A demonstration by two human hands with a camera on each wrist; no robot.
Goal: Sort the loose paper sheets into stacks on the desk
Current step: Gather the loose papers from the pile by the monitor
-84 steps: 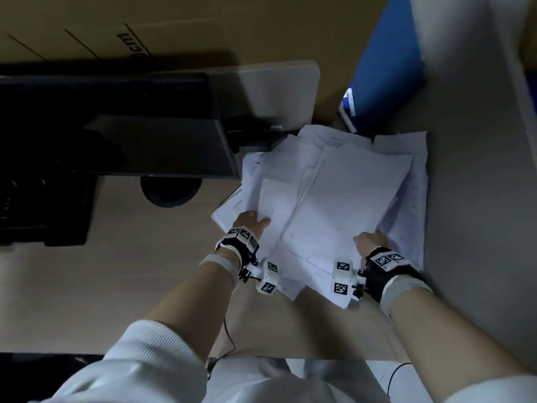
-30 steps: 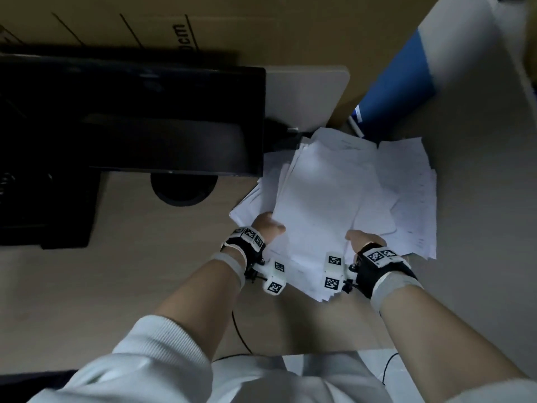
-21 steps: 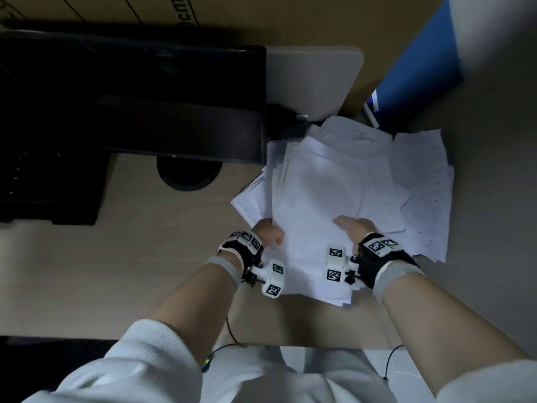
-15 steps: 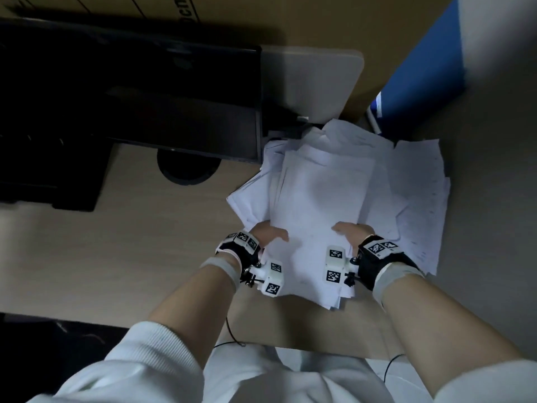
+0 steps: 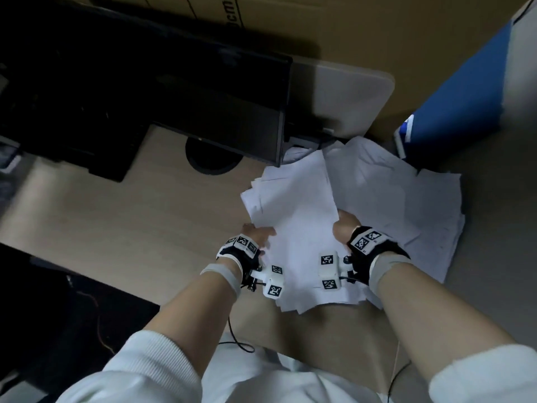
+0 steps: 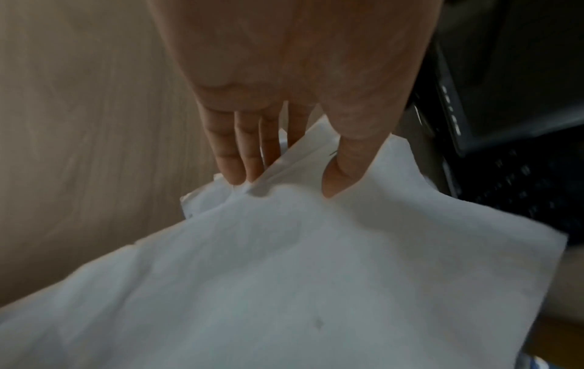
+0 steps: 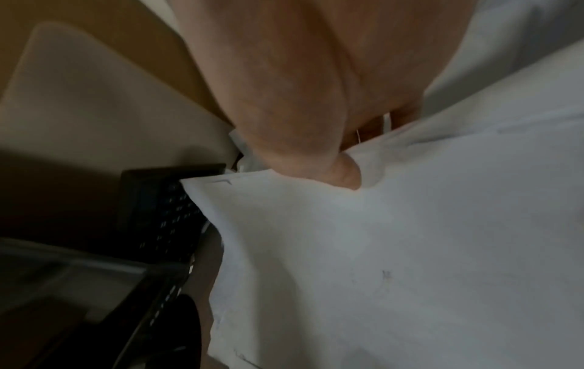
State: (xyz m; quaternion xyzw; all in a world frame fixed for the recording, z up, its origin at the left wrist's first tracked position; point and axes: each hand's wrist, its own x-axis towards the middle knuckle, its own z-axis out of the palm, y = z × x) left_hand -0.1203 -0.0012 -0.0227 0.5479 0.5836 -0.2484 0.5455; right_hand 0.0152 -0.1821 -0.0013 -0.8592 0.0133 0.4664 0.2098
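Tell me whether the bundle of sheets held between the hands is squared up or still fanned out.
Fanned out. The bundle shows staggered edges at its far-left corner and near end, while the left hand and right hand grip its sides.

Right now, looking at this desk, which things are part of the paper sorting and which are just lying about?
Part of the job:
- held bundle of sheets
- loose sheets spread beneath
- left hand and right hand, each gripping the bundle
- desk

Just lying about:
- black monitor
- blue folder
- cardboard box
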